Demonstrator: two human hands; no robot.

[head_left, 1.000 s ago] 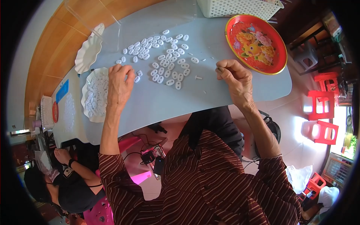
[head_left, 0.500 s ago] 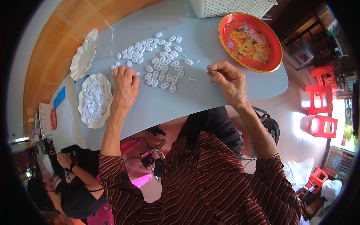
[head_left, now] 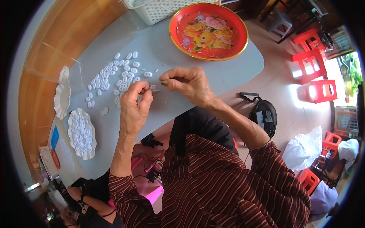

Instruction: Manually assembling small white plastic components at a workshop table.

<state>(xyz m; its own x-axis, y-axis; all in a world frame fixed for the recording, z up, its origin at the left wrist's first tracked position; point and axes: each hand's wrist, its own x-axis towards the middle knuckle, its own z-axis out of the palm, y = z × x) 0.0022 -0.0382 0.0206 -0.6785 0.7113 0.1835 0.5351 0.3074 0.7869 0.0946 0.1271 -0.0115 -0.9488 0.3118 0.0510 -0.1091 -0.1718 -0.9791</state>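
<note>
My left hand (head_left: 136,104) is pinched at the fingertips, over the grey table's near middle. A small white oval piece (head_left: 153,87) shows at its fingertips, partly hidden. My right hand (head_left: 192,86) faces it from the right, thumb and forefinger pressed together; what they hold, if anything, is too small to make out. A short gap separates the two hands. Several white oval pieces with two holes (head_left: 100,80) lie spread beyond and left of my left hand, some hidden behind it. A small white pin (head_left: 157,91) lies on the table below the hands' gap.
A scalloped cream dish (head_left: 91,150) heaped with white pieces stands at the left, beside another scalloped dish (head_left: 62,99). A red floral tray (head_left: 242,36) and white perforated basket (head_left: 149,17) sit at the back. Another person's hand (head_left: 75,193) shows lower left. Red stools (head_left: 325,91) stand right.
My left hand has moved right, away from the left part of the scattered pieces, and closer to my right hand. The whole view has swung, shifting the table and tray leftward in the picture.
</note>
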